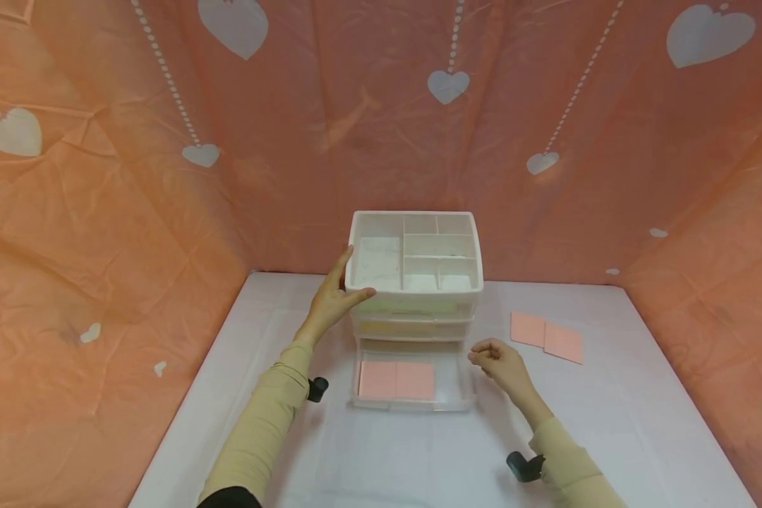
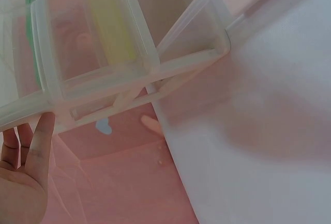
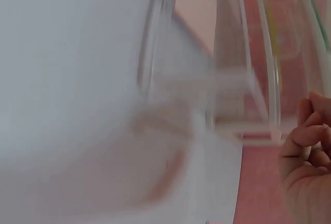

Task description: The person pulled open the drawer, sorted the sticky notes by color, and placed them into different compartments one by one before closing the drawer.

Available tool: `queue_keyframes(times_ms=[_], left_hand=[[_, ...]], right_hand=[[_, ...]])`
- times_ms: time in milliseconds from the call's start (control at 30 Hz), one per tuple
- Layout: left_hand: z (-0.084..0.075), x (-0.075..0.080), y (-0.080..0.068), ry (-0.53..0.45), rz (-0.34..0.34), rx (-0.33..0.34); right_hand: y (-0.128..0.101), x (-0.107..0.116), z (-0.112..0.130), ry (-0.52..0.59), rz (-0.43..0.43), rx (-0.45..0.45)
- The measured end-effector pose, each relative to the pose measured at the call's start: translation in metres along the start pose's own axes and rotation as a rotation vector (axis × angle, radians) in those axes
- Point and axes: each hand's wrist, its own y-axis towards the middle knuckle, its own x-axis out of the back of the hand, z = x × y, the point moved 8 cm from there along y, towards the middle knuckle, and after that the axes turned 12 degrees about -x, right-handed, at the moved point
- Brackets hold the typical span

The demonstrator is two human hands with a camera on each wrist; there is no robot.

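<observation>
The right wrist view is smeared by blur, so the drawer [image 3: 243, 79] edges run together. The right hand [image 3: 305, 157] is cut off by that picture's edge. The left hand [image 2: 23, 182] shows only partly at its frame's corner.

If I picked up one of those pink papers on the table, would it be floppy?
Probably. The pink papers lie thin and flat on the table, so one would likely bend and feel very light. Lying so flat, it may be tricky to lift by its edge.
</observation>
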Motion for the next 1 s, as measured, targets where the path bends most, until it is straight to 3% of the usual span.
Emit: queue_keyframes(times_ms=[233,533,1000], left_hand=[[-0.001,0.002,0.000,-0.005,-0.016,0.006],[0.001,0.000,-0.003,-0.010,-0.006,0.017],[0.001,0.001,-0.002,0.001,-0.012,0.012]], right_hand=[[0.015,0.045,-0.011,-0.004,-0.044,0.034],[0.030,0.103,-0.043,-0.100,-0.213,-0.022],[0.034,0.132,-0.090,-0.075,-0.482,-0.228]])
